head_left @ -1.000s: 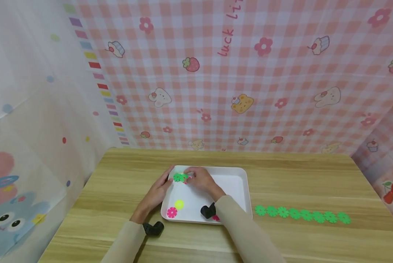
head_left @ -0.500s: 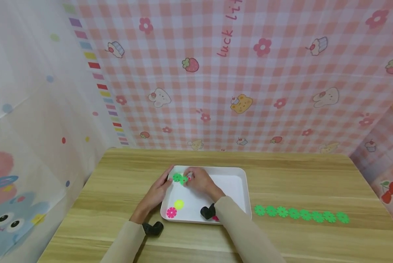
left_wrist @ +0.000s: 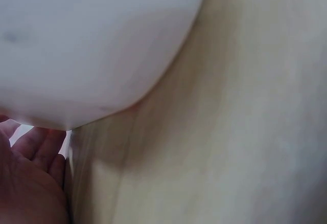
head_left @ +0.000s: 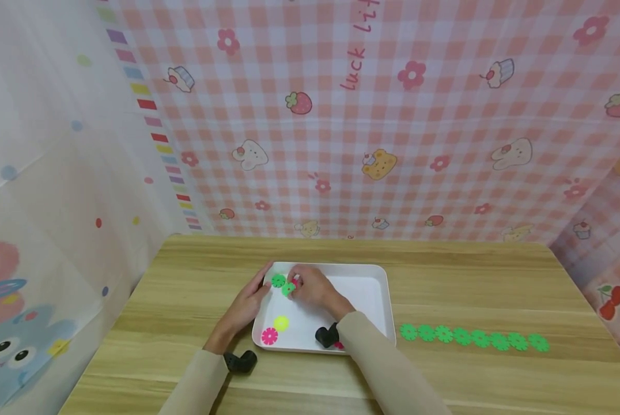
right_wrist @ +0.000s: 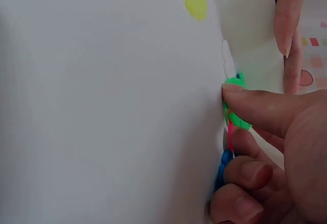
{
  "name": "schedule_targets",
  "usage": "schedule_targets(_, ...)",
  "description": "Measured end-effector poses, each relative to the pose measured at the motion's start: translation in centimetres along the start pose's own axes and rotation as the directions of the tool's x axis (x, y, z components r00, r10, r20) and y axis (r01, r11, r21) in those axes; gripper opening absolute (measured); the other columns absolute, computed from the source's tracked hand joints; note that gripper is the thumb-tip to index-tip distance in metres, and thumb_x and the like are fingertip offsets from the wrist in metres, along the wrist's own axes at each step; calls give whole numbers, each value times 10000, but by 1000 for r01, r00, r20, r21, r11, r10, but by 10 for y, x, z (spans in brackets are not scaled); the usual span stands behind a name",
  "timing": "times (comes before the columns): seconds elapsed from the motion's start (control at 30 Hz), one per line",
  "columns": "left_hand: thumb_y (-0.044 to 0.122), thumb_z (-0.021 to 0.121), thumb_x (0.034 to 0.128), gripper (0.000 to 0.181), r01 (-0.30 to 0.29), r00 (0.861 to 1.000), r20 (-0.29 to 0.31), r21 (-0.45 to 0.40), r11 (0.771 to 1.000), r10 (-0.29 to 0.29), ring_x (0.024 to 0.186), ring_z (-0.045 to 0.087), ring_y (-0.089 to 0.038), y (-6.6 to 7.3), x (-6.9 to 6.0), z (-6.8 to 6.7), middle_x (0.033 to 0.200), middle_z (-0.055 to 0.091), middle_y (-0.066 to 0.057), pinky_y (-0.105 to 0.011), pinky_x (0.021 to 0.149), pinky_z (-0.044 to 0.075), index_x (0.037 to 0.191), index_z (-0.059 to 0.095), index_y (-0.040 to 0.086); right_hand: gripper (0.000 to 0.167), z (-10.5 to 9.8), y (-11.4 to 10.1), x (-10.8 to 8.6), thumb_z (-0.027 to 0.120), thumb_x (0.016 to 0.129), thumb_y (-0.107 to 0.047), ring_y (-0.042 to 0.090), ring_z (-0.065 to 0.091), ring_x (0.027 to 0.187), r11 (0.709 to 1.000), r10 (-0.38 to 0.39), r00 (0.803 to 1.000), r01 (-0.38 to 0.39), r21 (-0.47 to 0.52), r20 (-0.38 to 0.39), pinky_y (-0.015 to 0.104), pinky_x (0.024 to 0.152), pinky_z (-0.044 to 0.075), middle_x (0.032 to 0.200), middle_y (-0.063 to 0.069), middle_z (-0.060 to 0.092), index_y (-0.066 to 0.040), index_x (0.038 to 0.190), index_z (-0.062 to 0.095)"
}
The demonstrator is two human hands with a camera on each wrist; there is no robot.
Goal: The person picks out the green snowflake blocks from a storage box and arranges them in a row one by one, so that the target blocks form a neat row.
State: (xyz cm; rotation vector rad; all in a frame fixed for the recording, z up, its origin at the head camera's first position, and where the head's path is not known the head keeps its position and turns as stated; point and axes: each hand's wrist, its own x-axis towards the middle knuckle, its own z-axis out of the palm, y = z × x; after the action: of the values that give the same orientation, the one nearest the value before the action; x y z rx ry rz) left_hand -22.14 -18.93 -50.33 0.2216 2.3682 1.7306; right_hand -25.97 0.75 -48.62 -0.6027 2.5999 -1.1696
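Note:
In the head view a shallow white tray lies on the table. My left hand grips its left rim, thumb inside and fingers along the outer wall. Near the far left corner my right hand pinches a green snowflake disc. Another green disc lies just left of it. The right wrist view shows the thumb on the green disc, with a pink-red disc, a blue disc and a whitish disc close by. Fingers partly hide this cluster.
A yellow disc and a pink disc lie in the tray's near left corner. Another pink disc is mostly hidden by the right wrist camera. Right of the tray, several green discs form a row on the wooden table.
The green disc at my right fingertips has shifted slightly toward me, apart from the green disc on the left, and more pink shows beside it. My left hand stays on the rim.

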Motion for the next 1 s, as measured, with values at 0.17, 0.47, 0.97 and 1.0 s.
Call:
schedule_targets(0.17, 168, 356, 1081, 525, -5, 1000, -6, 6, 1000, 5, 1526, 88, -234, -4, 2, 1, 1658, 153, -61, -468, 1236, 73, 1590, 230, 188, 225, 0, -2, -1, 797, 813, -39, 140, 505, 708, 1000, 6, 1000, -6, 6, 16, 230, 625, 434, 786, 5, 558, -110, 973, 655)
schedule_targets(0.47, 114, 347, 1075, 531, 21, 1000, 19, -5, 1000, -21, 1526, 74, -283, 28, -12, 1, 1656, 135, -122, -484, 1233, 61, 1588, 212, 111, 170, -2, -3, -4, 746, 857, -16, 147, 519, 758, 1000, 13, 998, -15, 26, 56, 234, 674, 457, 821, 5, 575, -117, 938, 637)
schedule_targets(0.97, 124, 341, 1079, 531, 21, 1000, 16, 51, 999, -21, 1529, 58, -285, 24, -9, 0, 1659, 125, -118, -481, 1235, 54, 1590, 198, 102, 142, -32, -4, -29, 712, 881, -63, 130, 549, 638, 997, 22, 999, -25, 79, 45, 245, 576, 451, 787, 5, 625, -119, 1005, 669)
schedule_targets(1.0, 131, 340, 1081, 531, 20, 1000, 14, 49, 999, -21, 1529, 53, -279, 19, -7, 0, 1660, 122, -110, -478, 1235, 48, 1592, 198, 114, 144, -34, -3, -31, 713, 877, -62, 130, 548, 635, 997, 12, 999, -15, 81, 38, 244, 571, 451, 788, 9, 624, -112, 1004, 669)
